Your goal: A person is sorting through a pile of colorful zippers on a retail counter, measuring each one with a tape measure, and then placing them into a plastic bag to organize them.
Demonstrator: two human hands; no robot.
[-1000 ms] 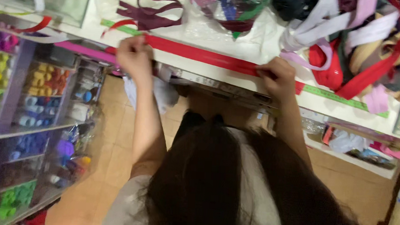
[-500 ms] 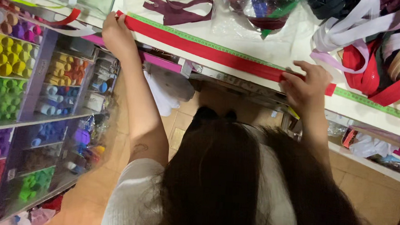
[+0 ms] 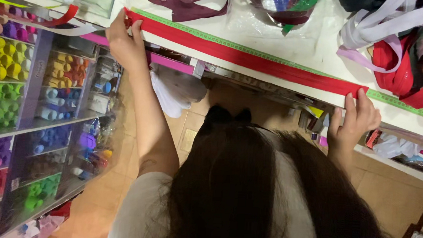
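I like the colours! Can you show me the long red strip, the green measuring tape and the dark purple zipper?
red strip (image 3: pixel 253 60), head view, middle of its length
green measuring tape (image 3: pixel 400 102), head view, right end
dark purple zipper (image 3: pixel 191 7), head view, lower loop

Red zipper tape (image 3: pixel 246 58): matt woven cloth. Counter (image 3: pixel 293 39): smooth, glossy white. Maroon zipper (image 3: pixel 188 2): cloth.
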